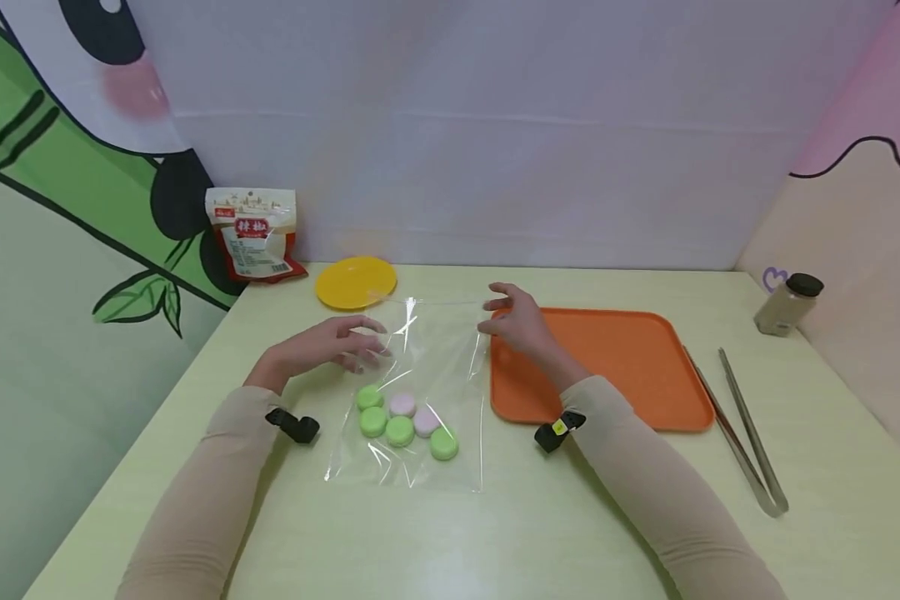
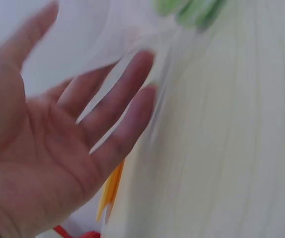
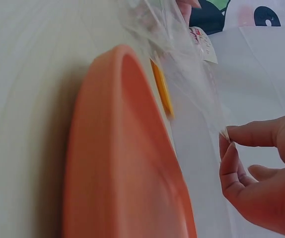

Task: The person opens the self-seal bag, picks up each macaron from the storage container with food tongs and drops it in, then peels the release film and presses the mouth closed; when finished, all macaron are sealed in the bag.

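Observation:
A clear plastic bag (image 1: 438,358) stands over the table with several green macaron-like rounds (image 1: 400,431) and two pale purple ones (image 1: 402,405) in its lower part. At its upper right edge, my right hand (image 1: 521,321) pinches the film between thumb and forefinger, seen more closely as the hand (image 3: 261,171) in the right wrist view. My left hand (image 1: 322,346) is at the bag's left side, fingers spread and loosely extended. The left wrist view shows that hand's palm (image 2: 48,144) with nothing gripped; whether the fingertips touch the film is hard to tell.
An orange tray (image 1: 607,358) lies under and beyond the right forearm, with metal tongs (image 1: 753,442) to its right. A black-capped jar (image 1: 787,306) stands at the far right. Behind the left hand are a yellow plate (image 1: 356,282) and a red-and-white food pouch (image 1: 255,233).

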`<action>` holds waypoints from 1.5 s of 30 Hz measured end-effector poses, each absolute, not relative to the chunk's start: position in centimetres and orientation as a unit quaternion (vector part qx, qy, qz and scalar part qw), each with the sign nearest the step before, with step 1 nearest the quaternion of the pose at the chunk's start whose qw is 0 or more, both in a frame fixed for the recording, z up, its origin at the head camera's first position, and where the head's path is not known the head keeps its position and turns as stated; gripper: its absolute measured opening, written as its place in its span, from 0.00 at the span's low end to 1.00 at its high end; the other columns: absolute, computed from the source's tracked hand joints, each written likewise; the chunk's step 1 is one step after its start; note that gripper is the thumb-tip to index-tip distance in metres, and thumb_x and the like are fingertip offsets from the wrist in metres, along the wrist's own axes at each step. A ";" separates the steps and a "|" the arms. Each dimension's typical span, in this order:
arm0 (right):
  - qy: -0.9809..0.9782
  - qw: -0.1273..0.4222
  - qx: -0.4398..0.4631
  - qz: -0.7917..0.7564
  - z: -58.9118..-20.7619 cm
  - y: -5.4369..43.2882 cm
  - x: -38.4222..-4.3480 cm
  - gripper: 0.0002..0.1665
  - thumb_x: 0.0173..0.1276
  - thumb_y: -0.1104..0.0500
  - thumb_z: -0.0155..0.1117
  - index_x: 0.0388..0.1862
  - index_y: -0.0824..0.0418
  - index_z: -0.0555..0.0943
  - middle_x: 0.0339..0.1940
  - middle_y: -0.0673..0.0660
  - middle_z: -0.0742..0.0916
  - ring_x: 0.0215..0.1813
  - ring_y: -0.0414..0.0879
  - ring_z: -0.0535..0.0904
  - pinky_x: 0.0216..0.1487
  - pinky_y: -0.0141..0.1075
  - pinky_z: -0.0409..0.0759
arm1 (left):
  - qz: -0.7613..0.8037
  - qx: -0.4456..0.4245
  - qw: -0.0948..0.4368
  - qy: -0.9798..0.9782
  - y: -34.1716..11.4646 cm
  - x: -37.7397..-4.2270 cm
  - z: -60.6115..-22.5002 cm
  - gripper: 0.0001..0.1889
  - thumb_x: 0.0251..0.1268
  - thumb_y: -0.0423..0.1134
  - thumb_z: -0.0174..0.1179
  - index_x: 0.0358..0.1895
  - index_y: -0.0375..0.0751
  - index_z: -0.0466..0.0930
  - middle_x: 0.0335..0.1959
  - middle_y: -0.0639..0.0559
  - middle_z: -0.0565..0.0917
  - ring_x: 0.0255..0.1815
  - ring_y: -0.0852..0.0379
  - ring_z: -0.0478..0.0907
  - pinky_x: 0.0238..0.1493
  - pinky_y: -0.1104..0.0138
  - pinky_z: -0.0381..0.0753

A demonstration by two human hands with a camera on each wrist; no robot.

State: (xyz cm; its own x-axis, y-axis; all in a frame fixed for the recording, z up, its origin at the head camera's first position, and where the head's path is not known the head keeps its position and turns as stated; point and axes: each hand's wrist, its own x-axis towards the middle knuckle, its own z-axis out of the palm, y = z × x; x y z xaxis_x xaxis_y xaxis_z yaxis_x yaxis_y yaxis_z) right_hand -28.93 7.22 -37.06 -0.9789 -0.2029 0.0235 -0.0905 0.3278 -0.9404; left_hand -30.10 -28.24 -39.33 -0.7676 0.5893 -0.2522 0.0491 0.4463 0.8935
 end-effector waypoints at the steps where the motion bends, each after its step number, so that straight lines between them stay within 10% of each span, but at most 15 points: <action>1: 0.812 0.052 -0.090 -0.574 -37.1 7.3 -29.0 0.43 0.61 0.69 0.70 0.75 0.63 0.65 0.59 0.67 0.82 0.54 0.57 0.80 0.50 0.42 0.83 | 0.499 0.185 0.256 0.807 -28.0 -30.2 -39.4 0.27 0.76 0.52 0.55 0.69 0.40 0.70 0.55 0.44 0.85 0.54 0.47 0.83 0.52 0.57 0.83; 12: 0.835 0.032 -0.107 -0.538 -36.3 7.9 -28.9 0.39 0.63 0.67 0.68 0.73 0.64 0.68 0.61 0.69 0.80 0.56 0.59 0.80 0.51 0.46 0.83 | 0.628 0.133 0.108 0.760 -25.5 -30.3 -39.3 0.24 0.77 0.42 0.55 0.66 0.27 0.73 0.54 0.38 0.84 0.50 0.50 0.85 0.51 0.60 0.83; 20: 0.867 -0.134 -0.222 -0.425 -34.5 4.7 -28.7 0.24 0.69 0.63 0.67 0.63 0.67 0.78 0.62 0.65 0.79 0.66 0.58 0.73 0.66 0.49 0.72 | 0.642 0.117 0.106 0.750 -25.1 -29.8 -39.3 0.25 0.76 0.44 0.57 0.66 0.28 0.73 0.54 0.41 0.85 0.50 0.54 0.86 0.52 0.60 0.83; 33: 0.827 -0.039 -0.360 -0.429 -33.0 -3.0 -31.0 0.12 0.71 0.59 0.67 0.50 0.60 0.88 0.53 0.53 0.88 0.60 0.45 0.80 0.63 0.34 0.75 | 0.619 0.166 0.101 0.761 -24.8 -29.7 -38.6 0.23 0.78 0.45 0.54 0.65 0.31 0.75 0.55 0.37 0.84 0.49 0.52 0.86 0.50 0.62 0.84; 45: 0.818 -0.075 -0.347 -0.452 -33.5 -3.9 -30.5 0.06 0.71 0.65 0.65 0.41 0.64 0.88 0.38 0.53 0.90 0.45 0.45 0.85 0.50 0.31 0.81 | 0.589 0.206 0.138 0.770 -25.3 -29.4 -38.8 0.23 0.76 0.44 0.58 0.66 0.33 0.76 0.61 0.36 0.80 0.56 0.44 0.82 0.54 0.59 0.83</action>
